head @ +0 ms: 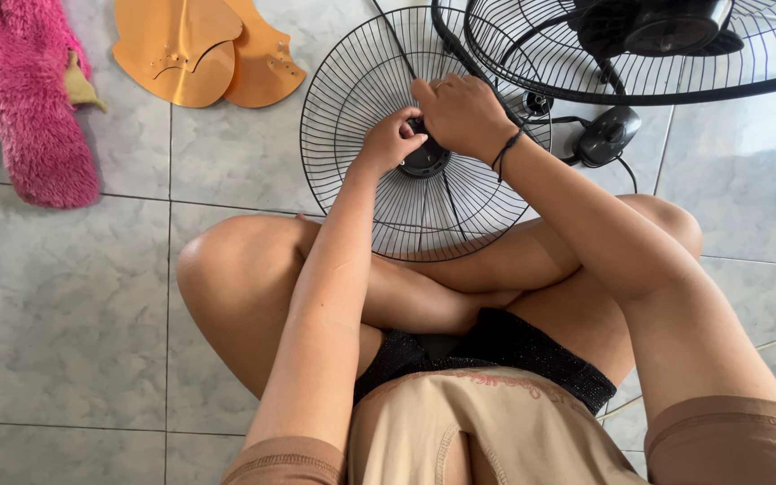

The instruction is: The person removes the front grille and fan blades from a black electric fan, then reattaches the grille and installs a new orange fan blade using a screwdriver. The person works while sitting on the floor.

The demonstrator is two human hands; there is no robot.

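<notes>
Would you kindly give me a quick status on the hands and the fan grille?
Both hands, left and right, on black centre hub of wire fan grille. Grille flat on tile floor. Nothing blocking.

Front fan grille (379,193) was thin black wire, looked like coated metal, smooth with slight sheen; its centre cap (426,160) appeared to be black plastic, semi-gloss. Second grille (639,63) was the same black wire. Motor housing (608,136) was black plastic, glossy highlights. Fan blades (204,49) were orange plastic, smooth, satin. Pink mat (33,108) was shaggy, fluffy cloth. Floor tiles (65,305) were grey marbled ceramic, polished and reflective.
</notes>
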